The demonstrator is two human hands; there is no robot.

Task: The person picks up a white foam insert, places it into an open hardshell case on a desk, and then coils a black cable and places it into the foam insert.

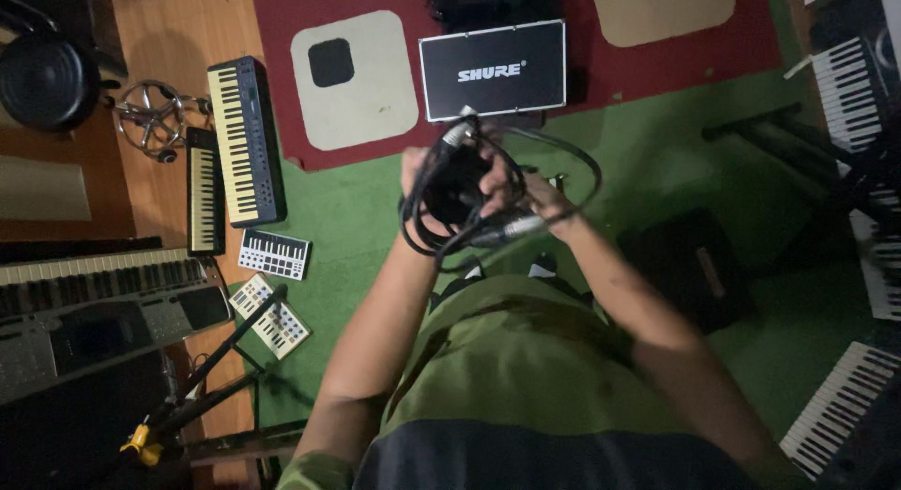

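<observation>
I hold a coiled black cable in front of my chest, above the green carpet. My left hand grips the left side of the coil. My right hand holds the coil's right side, with a silver plug lying under its fingers. Another silver connector sticks up at the top of the coil. A loose loop of the cable bows out to the right.
A black flat case lies on the red rug ahead. Several keyboards and small pad controllers lie on the floor at left. More keyboards line the right side. A stand with a yellow clamp is lower left.
</observation>
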